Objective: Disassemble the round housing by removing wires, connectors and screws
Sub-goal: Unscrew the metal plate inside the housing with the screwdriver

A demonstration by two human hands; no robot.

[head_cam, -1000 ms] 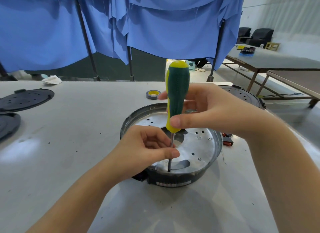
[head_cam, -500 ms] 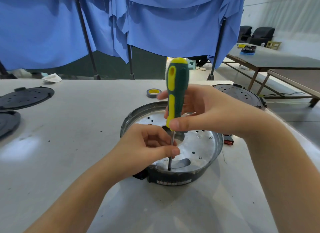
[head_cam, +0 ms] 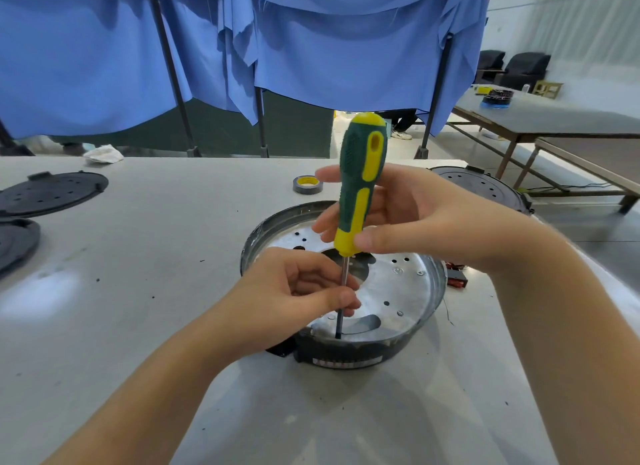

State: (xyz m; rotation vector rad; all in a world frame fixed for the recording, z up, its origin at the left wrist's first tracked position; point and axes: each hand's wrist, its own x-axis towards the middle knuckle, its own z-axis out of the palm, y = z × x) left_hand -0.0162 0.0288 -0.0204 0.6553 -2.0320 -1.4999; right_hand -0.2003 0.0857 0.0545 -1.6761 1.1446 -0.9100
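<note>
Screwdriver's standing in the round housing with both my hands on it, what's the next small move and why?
Probably keep turning the handle with the right hand. The screwdriver stands near upright, its tip down at the near edge of the round housing, and the left hand pinches the shaft to steady it. No loosened screw shows yet.

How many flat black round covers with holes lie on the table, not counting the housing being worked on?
3. One black cover lies at far left, a second cover sits just in front of it at the left edge, and a third cover lies behind the right hand, partly hidden.
</note>
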